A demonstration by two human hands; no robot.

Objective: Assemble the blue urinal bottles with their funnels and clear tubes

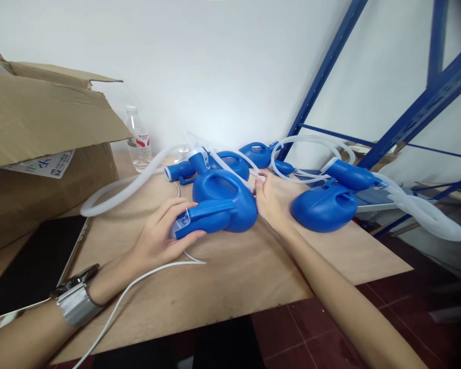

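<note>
My left hand [169, 228], with a watch on its wrist, grips the capped end of a blue container [246, 212] lying on the wooden table [253, 277]. Its fingers are over the top and the thumb is below. My right hand [267, 197] has its fingers closed around a white tube [238, 176] by the right side of that container. Behind it lie more blue containers [234, 165] with clear tubes. To the right, another blue container [322, 209] rests on the table, a blue neck piece and a coiled tube [426, 210] on it.
An open cardboard box [49, 118] stands at the left, beside a black flat panel [38, 256]. A plastic bottle [139, 146] is near the wall. A white cable [138, 279] crosses the front. Blue shelf frames [418, 113] rise at the right.
</note>
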